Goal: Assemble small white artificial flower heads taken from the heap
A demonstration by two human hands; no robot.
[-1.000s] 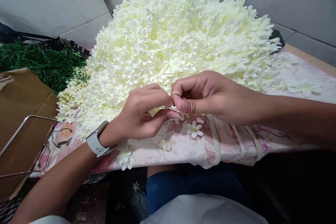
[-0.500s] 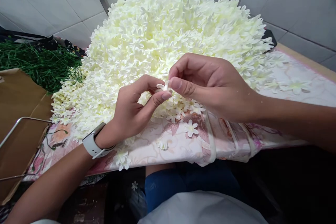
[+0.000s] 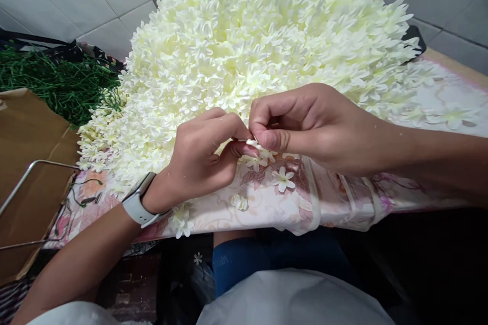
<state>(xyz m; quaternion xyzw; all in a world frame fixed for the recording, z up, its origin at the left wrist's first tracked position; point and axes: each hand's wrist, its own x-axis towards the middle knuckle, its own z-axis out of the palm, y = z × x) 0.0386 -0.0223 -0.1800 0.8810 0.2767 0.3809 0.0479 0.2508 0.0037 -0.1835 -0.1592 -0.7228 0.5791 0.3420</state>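
Left fingers (image 3: 248, 150) and right fingers (image 3: 269, 139) pinch nearly closed on a white flower (image 3: 253, 143).

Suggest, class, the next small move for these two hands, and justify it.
Perhaps the right hand should ease back slightly while the left hand steadies the small white piece, since both hands meet there and hide most of it.

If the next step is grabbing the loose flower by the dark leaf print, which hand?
Likely the right hand: it sits nearer the loose flower, just above it in view. The left hand is farther left. Both meet at a small white piece.
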